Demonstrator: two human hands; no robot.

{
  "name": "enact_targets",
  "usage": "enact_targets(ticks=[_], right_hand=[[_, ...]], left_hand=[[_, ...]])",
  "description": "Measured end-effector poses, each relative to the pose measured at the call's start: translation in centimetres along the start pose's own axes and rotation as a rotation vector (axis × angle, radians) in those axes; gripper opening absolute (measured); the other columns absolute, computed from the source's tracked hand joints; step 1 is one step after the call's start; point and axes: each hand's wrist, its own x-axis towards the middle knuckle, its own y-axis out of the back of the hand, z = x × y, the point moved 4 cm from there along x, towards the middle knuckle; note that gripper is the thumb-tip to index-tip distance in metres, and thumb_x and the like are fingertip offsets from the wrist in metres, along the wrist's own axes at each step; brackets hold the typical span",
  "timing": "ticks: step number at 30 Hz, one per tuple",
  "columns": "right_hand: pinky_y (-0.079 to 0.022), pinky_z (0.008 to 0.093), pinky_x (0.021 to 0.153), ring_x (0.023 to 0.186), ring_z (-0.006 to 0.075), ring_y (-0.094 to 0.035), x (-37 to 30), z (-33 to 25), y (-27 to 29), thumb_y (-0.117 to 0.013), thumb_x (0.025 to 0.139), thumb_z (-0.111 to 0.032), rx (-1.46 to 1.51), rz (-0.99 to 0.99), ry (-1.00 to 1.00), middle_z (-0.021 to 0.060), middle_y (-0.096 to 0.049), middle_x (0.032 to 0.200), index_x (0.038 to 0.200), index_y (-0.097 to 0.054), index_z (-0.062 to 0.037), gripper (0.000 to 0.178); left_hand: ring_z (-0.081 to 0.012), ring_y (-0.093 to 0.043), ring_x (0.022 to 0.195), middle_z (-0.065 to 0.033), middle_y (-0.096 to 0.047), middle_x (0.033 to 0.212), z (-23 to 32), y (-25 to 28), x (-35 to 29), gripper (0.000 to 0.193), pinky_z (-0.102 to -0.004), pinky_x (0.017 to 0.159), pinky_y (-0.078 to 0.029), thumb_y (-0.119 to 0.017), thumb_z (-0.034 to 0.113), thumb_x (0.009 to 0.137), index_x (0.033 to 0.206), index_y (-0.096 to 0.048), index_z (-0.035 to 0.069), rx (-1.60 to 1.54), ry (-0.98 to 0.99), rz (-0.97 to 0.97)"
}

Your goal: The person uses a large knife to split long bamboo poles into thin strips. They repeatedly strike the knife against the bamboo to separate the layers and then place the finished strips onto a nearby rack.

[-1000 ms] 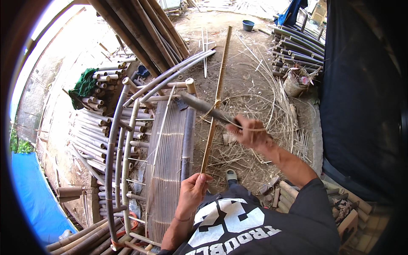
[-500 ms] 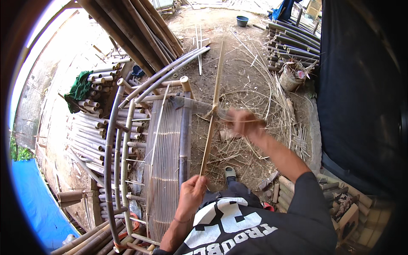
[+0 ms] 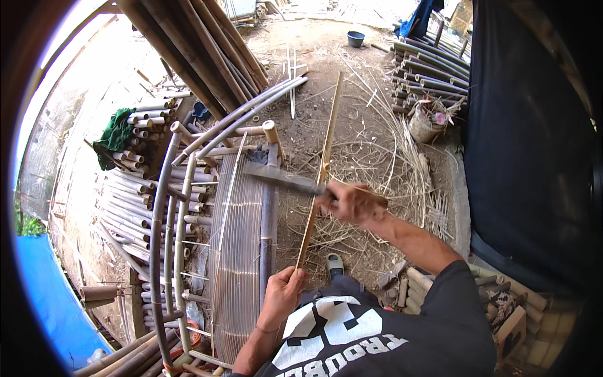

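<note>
My left hand [image 3: 284, 294] pinches the near end of a long, thin bamboo strip [image 3: 331, 122], which slants up and away from me. Around the handle of a large knife [image 3: 276, 178] my right hand [image 3: 352, 202] is closed. The blade points left, crossing the strip at about mid-length, and is blurred by motion. Near the crossing, the strip has a small raised sliver or node [image 3: 325, 168]. Left of the strip stands a bamboo bench [image 3: 269, 207] with a seat of narrow slats [image 3: 237, 232]; the blade's tip passes over its far end.
Bamboo shavings [image 3: 377, 151] litter the ground ahead. Stacked bamboo poles lie at left [image 3: 129, 201] and far right [image 3: 433, 66]. Tall poles [image 3: 195, 50] lean at the back left. A dark bucket [image 3: 356, 39] stands far off; a black sheet [image 3: 527, 138] hangs on the right.
My right hand has come nearer and slightly left with the knife, its blade now showing more clearly over the bench. The strip's far end has swung a little to the right.
</note>
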Motion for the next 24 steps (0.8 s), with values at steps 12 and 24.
enact_targets(ticks=[12,24], right_hand=[[-0.042,0.0188,0.034,0.043,0.0069,-0.049,0.8,5.0,3.2,-0.059,0.088,-0.059,1.019,0.211,-0.75,0.0033,-0.056,0.06,0.087,-0.06,-0.0039,0.055],[-0.047,0.0238,0.041,0.045,0.01,-0.056,3.2,0.5,0.8,-0.072,0.087,-0.027,1.264,0.258,-0.671,0.0034,-0.06,0.063,0.082,-0.061,-0.0046,0.025]], left_hand=[[-0.0041,-0.044,0.051,0.0035,-0.048,0.062,-1.6,1.7,-3.5,0.029,-0.021,0.044,-0.037,-0.053,0.023,0.1,0.108,-0.063,-0.004,0.191,-0.046,0.119],[-0.0105,-0.058,0.062,-0.0022,-0.056,0.08,0.4,0.1,0.2,0.032,-0.023,0.054,-0.049,-0.055,0.02,0.099,0.12,-0.058,-0.003,-0.325,-0.028,-0.218]])
